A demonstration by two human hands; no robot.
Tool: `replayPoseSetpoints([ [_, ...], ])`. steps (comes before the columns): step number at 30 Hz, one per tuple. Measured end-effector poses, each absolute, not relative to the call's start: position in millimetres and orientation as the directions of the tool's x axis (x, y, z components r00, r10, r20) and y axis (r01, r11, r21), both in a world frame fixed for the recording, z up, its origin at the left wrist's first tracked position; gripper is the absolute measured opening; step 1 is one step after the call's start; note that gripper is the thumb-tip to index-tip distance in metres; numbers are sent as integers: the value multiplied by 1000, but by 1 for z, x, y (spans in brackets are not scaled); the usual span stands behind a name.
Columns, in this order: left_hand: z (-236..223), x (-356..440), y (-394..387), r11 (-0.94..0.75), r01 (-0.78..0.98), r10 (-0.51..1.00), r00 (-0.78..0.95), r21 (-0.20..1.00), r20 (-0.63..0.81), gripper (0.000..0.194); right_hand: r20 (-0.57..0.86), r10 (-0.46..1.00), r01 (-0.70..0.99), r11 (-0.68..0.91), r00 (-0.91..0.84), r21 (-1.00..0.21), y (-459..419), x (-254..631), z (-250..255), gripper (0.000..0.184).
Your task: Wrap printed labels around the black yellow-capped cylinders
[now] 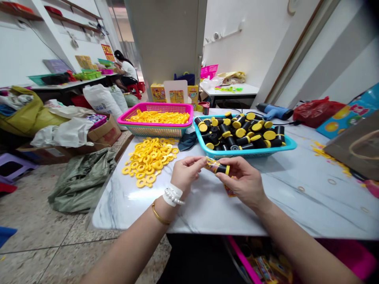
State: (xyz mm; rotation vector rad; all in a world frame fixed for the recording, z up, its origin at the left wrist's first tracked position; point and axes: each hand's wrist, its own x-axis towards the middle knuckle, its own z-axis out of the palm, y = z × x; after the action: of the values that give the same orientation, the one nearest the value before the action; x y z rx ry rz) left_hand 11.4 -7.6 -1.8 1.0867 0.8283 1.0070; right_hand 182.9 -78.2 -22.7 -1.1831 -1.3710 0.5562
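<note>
A small black canister (pixel 222 169) with a yellow rim is in my right hand (pixel 248 182), closed round it with thumb and fingers. Its far end is covered by a printed, shiny wrapper (pixel 211 164). My left hand (pixel 189 170) pinches that wrapper's end between thumb and fingers. Below my right hand, a red and yellow printed piece (pixel 229 191) lies on the table, partly hidden. Beyond my hands stands a blue basket (pixel 251 152) heaped with black canisters with yellow ends. To the left of my left hand is a loose pile of yellow rings (pixel 149 159).
A pink basket (pixel 124 119) of yellow parts stands behind the rings. At the right are a blue heat gun (pixel 274 111), a red plastic bag (pixel 318 112) and a box (pixel 358 138). Another person (pixel 128 71) sits far left. Below the table edge is a pink container (pixel 241 258).
</note>
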Motion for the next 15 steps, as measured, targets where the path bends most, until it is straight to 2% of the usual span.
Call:
replayPoseSetpoints([
  [2, 1, 8, -5, 128, -213, 938, 344, 969, -48, 53, 483, 851, 325, 406, 205, -854, -79, 184, -21, 31],
  [4, 3, 5, -1, 231, -181, 852, 511, 956, -110, 62, 509, 846, 331, 439, 161, -835, -79, 185, -18, 33],
  [6, 2, 3, 3, 369, -138, 718, 670, 919, -187, 60, 523, 848, 347, 467, 84, -813, -79, 186, -16, 34],
  [8, 1, 1, 6, 435, -123, 667, 709, 892, -227, 54, 525, 851, 371, 484, 12, -793, -80, 187, -14, 34],
  [12, -5, 5, 7, 337, -120, 724, 667, 934, -176, 47, 562, 826, 496, 503, -36, -708, -81, 187, -14, 41],
  [15, -9, 9, 4, 272, -120, 740, 660, 955, -128, 47, 578, 816, 544, 477, 19, -691, -80, 184, -18, 39],
])
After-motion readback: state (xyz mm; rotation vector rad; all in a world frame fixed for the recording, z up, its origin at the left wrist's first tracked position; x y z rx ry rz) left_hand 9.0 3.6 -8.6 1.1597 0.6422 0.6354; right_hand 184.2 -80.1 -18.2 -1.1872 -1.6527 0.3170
